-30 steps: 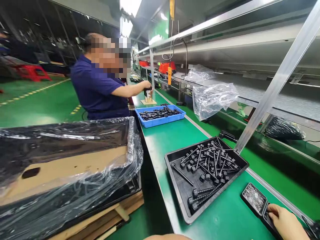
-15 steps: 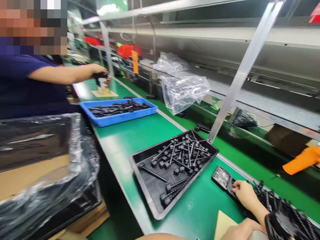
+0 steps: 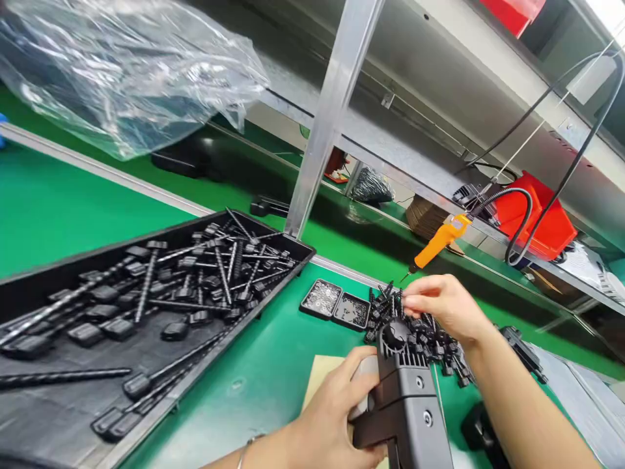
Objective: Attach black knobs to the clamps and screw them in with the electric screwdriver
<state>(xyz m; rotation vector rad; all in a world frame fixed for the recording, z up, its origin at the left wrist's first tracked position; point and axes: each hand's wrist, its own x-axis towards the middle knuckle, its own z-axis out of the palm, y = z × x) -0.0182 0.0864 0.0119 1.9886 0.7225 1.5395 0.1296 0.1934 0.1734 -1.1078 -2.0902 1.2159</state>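
Observation:
My left hand is wrapped round a black plastic device with a ribbed, rounded top and two screws on its side. The device stands tilted above a pale yellow block or board, mostly hidden by the hand. Beyond it, my right hand has thumb and fingers pinched together at the edge of a pile of small black threaded parts. Whatever lies between the fingertips is too small to make out. Left of the pile sit two small joined trays: one with shiny small pieces, one with tiny dark pieces.
A large black tray of black threaded rods with knobs fills the left. An orange electric screwdriver hangs beyond my right hand. A metal post, clear plastic bag and red bin stand around the shelf.
The view has swung right, so the co-worker and blue tray are out of sight. My right hand has moved from the small trays to the pile. The device now shows in my left hand.

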